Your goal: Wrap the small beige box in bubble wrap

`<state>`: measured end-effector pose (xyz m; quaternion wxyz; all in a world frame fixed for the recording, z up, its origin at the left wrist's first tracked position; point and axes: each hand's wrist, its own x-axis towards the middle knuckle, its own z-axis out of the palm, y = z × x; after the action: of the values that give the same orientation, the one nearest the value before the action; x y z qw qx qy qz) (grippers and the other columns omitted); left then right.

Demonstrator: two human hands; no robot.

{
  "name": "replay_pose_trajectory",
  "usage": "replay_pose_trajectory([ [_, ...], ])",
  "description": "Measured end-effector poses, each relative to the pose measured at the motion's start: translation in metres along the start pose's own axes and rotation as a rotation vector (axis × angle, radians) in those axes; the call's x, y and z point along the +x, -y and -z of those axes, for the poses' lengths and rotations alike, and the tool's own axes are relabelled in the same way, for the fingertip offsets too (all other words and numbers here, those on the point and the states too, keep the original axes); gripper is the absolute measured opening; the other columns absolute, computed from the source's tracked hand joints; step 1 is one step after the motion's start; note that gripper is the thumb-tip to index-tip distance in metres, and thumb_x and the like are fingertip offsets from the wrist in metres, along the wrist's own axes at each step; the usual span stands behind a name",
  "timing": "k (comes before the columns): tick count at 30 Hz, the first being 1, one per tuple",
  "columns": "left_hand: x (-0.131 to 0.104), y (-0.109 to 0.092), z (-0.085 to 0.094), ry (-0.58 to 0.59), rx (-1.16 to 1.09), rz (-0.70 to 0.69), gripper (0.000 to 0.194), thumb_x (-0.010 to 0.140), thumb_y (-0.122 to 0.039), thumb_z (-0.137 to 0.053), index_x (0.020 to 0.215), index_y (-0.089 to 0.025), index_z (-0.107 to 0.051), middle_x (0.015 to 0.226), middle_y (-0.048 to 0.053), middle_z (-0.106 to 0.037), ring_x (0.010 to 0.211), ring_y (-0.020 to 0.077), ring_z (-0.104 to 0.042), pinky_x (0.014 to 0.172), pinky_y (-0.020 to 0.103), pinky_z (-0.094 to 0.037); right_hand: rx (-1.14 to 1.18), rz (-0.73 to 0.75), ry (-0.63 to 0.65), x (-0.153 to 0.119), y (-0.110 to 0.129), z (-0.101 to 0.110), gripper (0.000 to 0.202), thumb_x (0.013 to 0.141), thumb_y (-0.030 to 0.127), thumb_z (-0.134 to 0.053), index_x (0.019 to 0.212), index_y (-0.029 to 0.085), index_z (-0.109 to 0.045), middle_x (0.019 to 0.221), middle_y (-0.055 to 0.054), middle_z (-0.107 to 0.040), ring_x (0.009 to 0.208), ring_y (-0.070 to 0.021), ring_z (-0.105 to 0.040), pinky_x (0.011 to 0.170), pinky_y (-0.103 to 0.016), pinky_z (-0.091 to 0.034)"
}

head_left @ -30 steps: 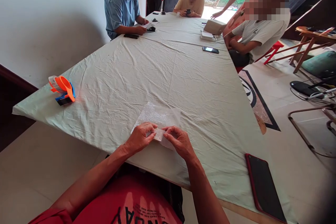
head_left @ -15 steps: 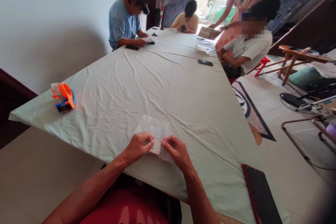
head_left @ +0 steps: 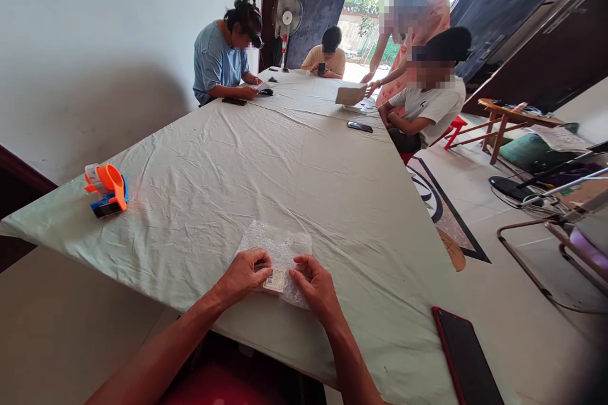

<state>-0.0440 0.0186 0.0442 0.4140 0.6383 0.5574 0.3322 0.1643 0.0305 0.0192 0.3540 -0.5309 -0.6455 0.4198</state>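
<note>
A sheet of clear bubble wrap (head_left: 273,242) lies near the table's front edge. On it is a small flat box (head_left: 275,281) with a pale printed label on top. My left hand (head_left: 247,273) holds the wrap at the box's left side, thumb and forefinger closed together; its fingertips partly cover the box. To the right of the box, my right hand (head_left: 314,286) has its curled fingers and thumb on the wrap's right part. The label shows between both hands, and the wrap spreads out beyond them.
An orange and blue tape dispenser (head_left: 109,190) stands at the table's left. A red-cased phone (head_left: 468,354) lies at the near right corner, another phone (head_left: 360,126) farther off. Several people sit or stand around the far end; one holds a cardboard box (head_left: 351,95).
The view has tilted up a little. My hands have moved slightly apart, showing more of the label, and the wrap beyond lies more spread out. The standing person's cardboard box is lower, over the table.
</note>
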Motion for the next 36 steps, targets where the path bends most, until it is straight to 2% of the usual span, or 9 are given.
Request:
replay_pose_trajectory([
  [3, 0.0, -0.003, 0.001, 0.015, 0.016, -0.003, 0.008, 0.076, -0.023, -0.055, 0.071, -0.018, -0.059, 0.075, 0.0, -0.061, 0.073, 0.0148, -0.055, 0.068, 0.025, -0.042, -0.239, 0.159, -0.078, -0.004, 0.006, -0.002, 0.028, 0.084, 0.025, -0.061, 0.111, 0.022, -0.063, 0.105, -0.008, -0.069, 0.087, -0.0215, -0.066, 0.075, -0.034, -0.054],
  [5, 0.0, -0.004, 0.001, 0.019, 0.027, -0.012, 0.008, 0.076, -0.023, -0.054, 0.071, -0.018, -0.059, 0.074, 0.0, -0.061, 0.072, 0.0146, -0.054, 0.067, 0.025, -0.041, -0.389, 0.292, -0.111, -0.006, 0.012, -0.004, 0.028, 0.086, 0.017, -0.055, 0.112, 0.024, -0.064, 0.114, -0.009, -0.067, 0.1, -0.0236, -0.064, 0.084, -0.037, -0.052],
  [8, 0.001, -0.001, 0.0, 0.018, 0.035, -0.032, 0.008, 0.076, -0.022, -0.056, 0.071, -0.018, -0.059, 0.075, 0.0, -0.062, 0.073, 0.0147, -0.055, 0.069, 0.025, -0.042, -0.551, 0.435, -0.114, -0.009, 0.019, -0.006, 0.027, 0.087, 0.009, -0.052, 0.105, 0.024, -0.066, 0.11, -0.008, -0.067, 0.103, -0.0249, -0.06, 0.088, -0.039, -0.048],
  [11, 0.002, 0.002, -0.001, 0.019, 0.044, -0.04, 0.007, 0.077, -0.022, -0.056, 0.072, -0.018, -0.06, 0.076, 0.001, -0.063, 0.074, 0.0151, -0.056, 0.07, 0.025, -0.042, -0.636, 0.499, -0.095, -0.01, 0.023, -0.009, 0.026, 0.087, 0.005, -0.052, 0.098, 0.023, -0.066, 0.104, -0.007, -0.068, 0.097, -0.024, -0.059, 0.085, -0.038, -0.045],
  [15, 0.002, 0.001, -0.001, 0.016, 0.057, -0.028, 0.007, 0.076, -0.021, -0.057, 0.071, -0.018, -0.06, 0.075, 0.001, -0.063, 0.074, 0.0151, -0.056, 0.069, 0.025, -0.042, -0.679, 0.52, -0.061, -0.011, 0.021, -0.012, 0.021, 0.088, 0.005, -0.053, 0.09, 0.022, -0.063, 0.093, -0.004, -0.069, 0.089, -0.0217, -0.058, 0.08, -0.034, -0.041],
  [20, 0.002, 0.0, -0.001, 0.007, 0.044, -0.025, 0.006, 0.076, -0.02, -0.058, 0.071, -0.018, -0.061, 0.074, 0.0, -0.063, 0.073, 0.0148, -0.057, 0.069, 0.024, -0.043, -0.716, 0.502, -0.02, -0.014, 0.019, -0.012, 0.018, 0.09, 0.006, -0.051, 0.089, 0.022, -0.061, 0.085, -0.002, -0.07, 0.081, -0.0201, -0.059, 0.076, -0.033, -0.037],
  [27, 0.002, -0.001, -0.001, 0.019, 0.055, -0.022, 0.007, 0.076, -0.022, -0.056, 0.07, -0.018, -0.06, 0.074, 0.001, -0.063, 0.073, 0.0153, -0.056, 0.068, 0.025, -0.042, -0.68, 0.457, 0.045, -0.018, 0.024, -0.01, 0.027, 0.09, 0.004, -0.046, 0.103, 0.023, -0.059, 0.092, -0.003, -0.073, 0.083, -0.0195, -0.065, 0.075, -0.032, -0.038],
  [36, 0.001, -0.003, -0.002, 0.015, 0.038, -0.03, 0.008, 0.076, -0.021, -0.054, 0.07, -0.019, -0.059, 0.074, 0.001, -0.062, 0.073, 0.0153, -0.056, 0.068, 0.025, -0.042, -0.766, 0.419, 0.089, -0.023, 0.037, -0.009, 0.022, 0.094, 0.007, -0.047, 0.103, 0.022, -0.06, 0.091, -0.003, -0.073, 0.082, -0.0208, -0.067, 0.076, -0.034, -0.041],
])
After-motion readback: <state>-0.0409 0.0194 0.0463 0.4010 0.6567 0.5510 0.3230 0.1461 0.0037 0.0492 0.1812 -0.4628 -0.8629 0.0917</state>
